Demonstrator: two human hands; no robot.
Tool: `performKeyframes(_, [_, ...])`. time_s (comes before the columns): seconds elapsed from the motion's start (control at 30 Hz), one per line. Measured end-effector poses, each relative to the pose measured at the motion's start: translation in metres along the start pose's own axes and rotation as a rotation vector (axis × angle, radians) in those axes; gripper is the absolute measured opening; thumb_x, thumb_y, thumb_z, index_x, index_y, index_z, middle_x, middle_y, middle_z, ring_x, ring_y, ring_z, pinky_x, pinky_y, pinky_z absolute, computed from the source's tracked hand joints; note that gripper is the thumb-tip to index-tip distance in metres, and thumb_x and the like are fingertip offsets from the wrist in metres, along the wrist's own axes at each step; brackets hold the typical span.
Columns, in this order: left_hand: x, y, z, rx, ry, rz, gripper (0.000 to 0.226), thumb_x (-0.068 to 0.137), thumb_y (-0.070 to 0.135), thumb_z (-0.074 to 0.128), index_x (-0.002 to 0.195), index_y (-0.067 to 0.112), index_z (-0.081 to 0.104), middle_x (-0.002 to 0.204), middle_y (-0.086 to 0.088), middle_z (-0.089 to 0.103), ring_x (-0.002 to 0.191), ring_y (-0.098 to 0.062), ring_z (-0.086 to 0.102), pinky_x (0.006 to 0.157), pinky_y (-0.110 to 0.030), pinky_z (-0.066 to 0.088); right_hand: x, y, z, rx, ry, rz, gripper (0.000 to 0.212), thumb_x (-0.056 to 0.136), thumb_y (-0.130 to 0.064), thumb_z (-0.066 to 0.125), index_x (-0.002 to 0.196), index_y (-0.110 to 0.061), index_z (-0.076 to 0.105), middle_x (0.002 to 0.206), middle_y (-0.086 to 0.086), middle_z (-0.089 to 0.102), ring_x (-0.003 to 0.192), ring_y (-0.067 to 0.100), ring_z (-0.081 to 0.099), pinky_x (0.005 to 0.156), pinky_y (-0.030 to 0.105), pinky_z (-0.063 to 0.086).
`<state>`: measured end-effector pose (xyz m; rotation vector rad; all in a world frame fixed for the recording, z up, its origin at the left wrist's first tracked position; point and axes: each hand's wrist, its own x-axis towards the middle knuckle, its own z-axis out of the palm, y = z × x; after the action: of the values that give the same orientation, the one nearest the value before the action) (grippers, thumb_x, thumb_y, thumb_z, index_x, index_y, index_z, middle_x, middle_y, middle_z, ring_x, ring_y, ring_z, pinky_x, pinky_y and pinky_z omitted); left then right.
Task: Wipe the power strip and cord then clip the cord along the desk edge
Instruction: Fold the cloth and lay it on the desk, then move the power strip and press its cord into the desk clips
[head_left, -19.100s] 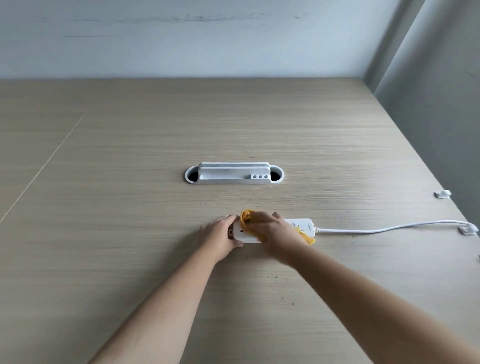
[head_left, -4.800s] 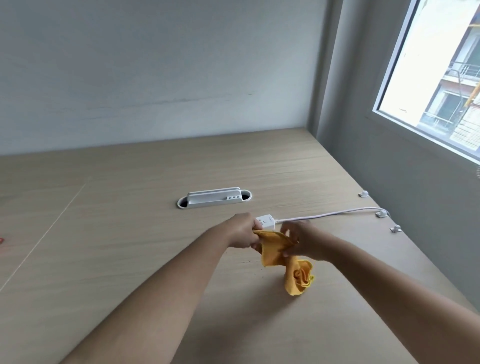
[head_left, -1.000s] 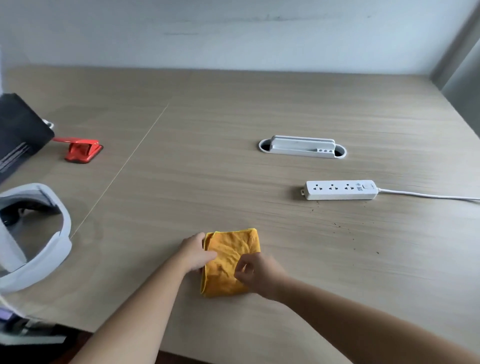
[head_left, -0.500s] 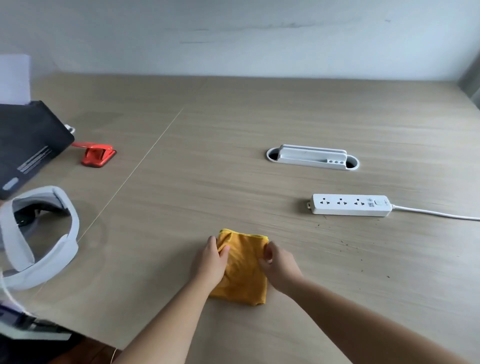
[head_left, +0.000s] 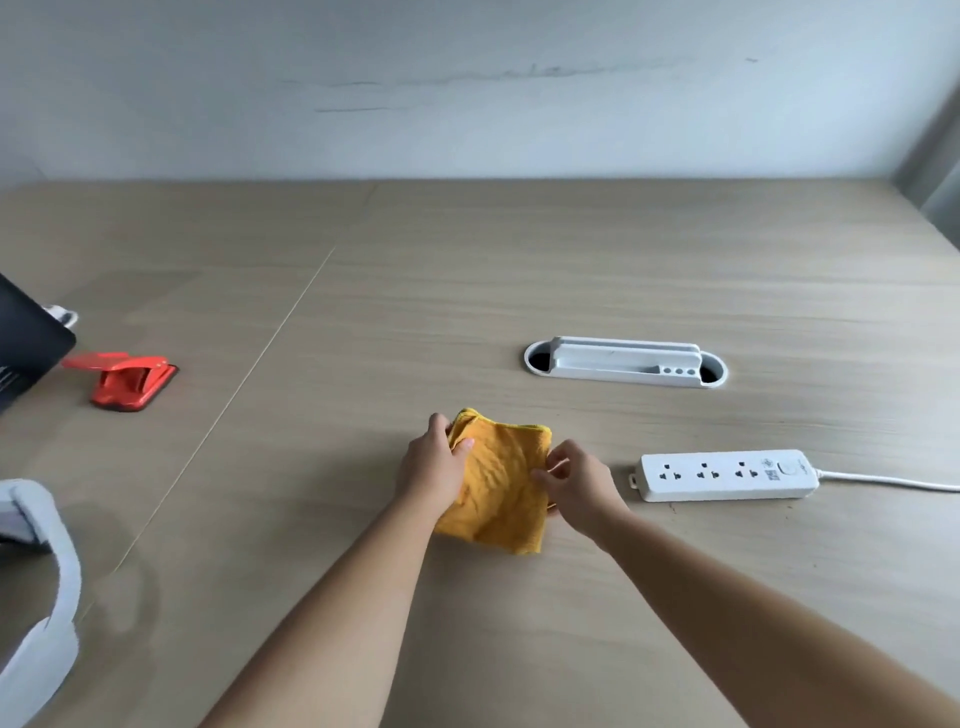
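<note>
1. Light wood-grain desk top (head_left: 467, 291): fills most of the view, plain wall behind. Everything lies flat on it.
2. Curved white plastic band-shaped object (head_left: 47, 597) at the near left edge, cut off by the frame; can't tell what it is. Dark flat object (head_left: 26, 348) further back on the left, also cropped.
3. White oval plastic cable grommet tray (head_left: 623, 361) set into the desk, behind the hands. Likely the cable pass-through.
4. White three-outlet plastic power strip (head_left: 727, 475) lies outlets up, just right of the hands, touching neither. Looks set down, so wiping seems finished.
5. Folded square yellow-orange microfibre cloth (head_left: 498, 483) flat on the desk, between both hands and left of the strip.
6. Left hand (head_left: 431, 467) curls over the cloth's left edge, fingers gripping the far left corner, probably pinning it for folding.
7. Right hand (head_left: 576, 483) pinches the cloth's right edge between thumb and fingertips, likely squaring the fold.
8. Small red plastic clip-like object (head_left: 130, 379) far left, well away from the cloth.
9. Thin white cord (head_left: 893, 482) leaves the strip's right end and exits the frame right. Desk edge and clips out of view, so clipping looks not yet done.
</note>
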<state>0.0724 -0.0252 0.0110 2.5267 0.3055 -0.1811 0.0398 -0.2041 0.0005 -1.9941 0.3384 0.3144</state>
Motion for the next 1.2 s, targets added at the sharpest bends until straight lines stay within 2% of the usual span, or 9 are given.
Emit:
performKeyframes(0.13, [0.007, -0.018, 0.022, 0.184, -0.056, -0.048, 0.033, 0.092, 0.035, 0.053, 0.111, 0.01, 0.04, 0.11, -0.016, 0.064, 0.102, -0.037, 0.061, 0.077, -0.039, 0.047, 0.015, 0.012, 0.008, -0.187, 0.021, 0.013, 0.024, 0.075, -0.013, 0.07, 0.079, -0.015, 0.047, 0.068, -0.005, 0.053, 0.054, 0.013, 0.05, 0.046, 0.026, 0.042])
performKeyframes(0.23, [0.007, -0.024, 0.032, 0.242, -0.037, -0.025, 0.034, 0.093, 0.032, 0.051, 0.113, 0.008, 0.038, 0.11, -0.019, 0.064, 0.101, -0.038, 0.062, 0.073, -0.038, 0.046, 0.018, 0.018, 0.011, -0.279, 0.016, -0.035, 0.029, 0.073, -0.01, 0.071, 0.07, -0.018, 0.043, 0.064, -0.007, 0.048, 0.057, 0.013, 0.045, 0.051, 0.028, 0.038])
performKeyframes(0.43, [0.0, -0.013, 0.026, 0.308, 0.047, -0.039, 0.044, 0.088, 0.034, 0.058, 0.117, 0.009, 0.036, 0.121, -0.014, 0.053, 0.111, -0.033, 0.055, 0.08, -0.042, 0.048, 0.007, 0.018, 0.002, -0.317, -0.001, -0.152, 0.018, 0.078, -0.013, 0.066, 0.076, -0.017, 0.048, 0.071, -0.004, 0.054, 0.063, 0.013, 0.048, 0.056, 0.024, 0.04])
performKeyframes(0.5, [-0.008, 0.0, 0.027, 0.406, 0.138, 0.021, 0.044, 0.086, 0.037, 0.059, 0.118, 0.013, 0.039, 0.121, -0.01, 0.05, 0.112, -0.03, 0.052, 0.081, -0.042, 0.046, -0.003, 0.021, -0.012, -0.293, 0.011, -0.212, 0.019, 0.079, -0.018, 0.067, 0.074, -0.019, 0.048, 0.066, -0.009, 0.051, 0.058, 0.006, 0.045, 0.051, 0.016, 0.034])
performKeyframes(0.6, [-0.022, 0.035, 0.04, 0.39, 0.194, 0.176, 0.045, 0.083, 0.035, 0.059, 0.121, 0.017, 0.042, 0.122, -0.008, 0.051, 0.113, -0.028, 0.049, 0.086, -0.04, 0.043, -0.02, 0.032, -0.046, -0.255, 0.067, -0.244, 0.023, 0.079, -0.021, 0.066, 0.067, -0.023, 0.046, 0.061, -0.01, 0.05, 0.055, 0.003, 0.044, 0.049, 0.015, 0.032])
performKeyframes(0.83, [-0.057, 0.145, 0.097, 0.284, -0.012, 0.511, 0.056, 0.078, 0.036, 0.06, 0.128, 0.02, 0.039, 0.128, -0.004, 0.046, 0.119, -0.025, 0.044, 0.094, -0.037, 0.038, -0.054, 0.094, -0.171, -0.182, 0.381, -0.097, 0.031, 0.078, -0.021, 0.066, 0.058, -0.025, 0.043, 0.052, -0.008, 0.047, 0.049, 0.005, 0.043, 0.048, 0.016, 0.034])
performKeyframes(0.9, [-0.063, 0.165, 0.113, 0.324, -0.11, 0.562, 0.061, 0.077, 0.039, 0.061, 0.13, 0.021, 0.037, 0.13, -0.003, 0.045, 0.122, -0.024, 0.043, 0.096, -0.037, 0.038, -0.056, 0.114, -0.202, -0.148, 0.466, -0.037, 0.027, 0.078, -0.018, 0.068, 0.062, -0.022, 0.047, 0.054, -0.008, 0.049, 0.053, 0.011, 0.044, 0.053, 0.026, 0.037])
performKeyframes(1.07, [-0.062, 0.184, 0.139, 0.464, -0.284, 0.529, 0.071, 0.072, 0.041, 0.065, 0.133, 0.021, 0.035, 0.135, -0.001, 0.041, 0.126, -0.023, 0.04, 0.101, -0.037, 0.036, -0.046, 0.144, -0.241, -0.108, 0.455, 0.038, 0.014, 0.08, -0.016, 0.067, 0.081, -0.017, 0.053, 0.078, -0.004, 0.059, 0.067, 0.015, 0.056, 0.052, 0.022, 0.037])
performKeyframes(1.2, [-0.055, 0.186, 0.148, 0.532, -0.312, 0.523, 0.075, 0.07, 0.045, 0.067, 0.134, 0.021, 0.036, 0.135, -0.001, 0.043, 0.127, -0.022, 0.041, 0.102, -0.037, 0.035, -0.024, 0.152, -0.247, -0.156, 0.402, 0.048, 0.027, 0.08, -0.011, 0.064, 0.105, -0.017, 0.058, 0.097, 0.0, 0.056, 0.08, 0.018, 0.056, 0.071, 0.028, 0.045])
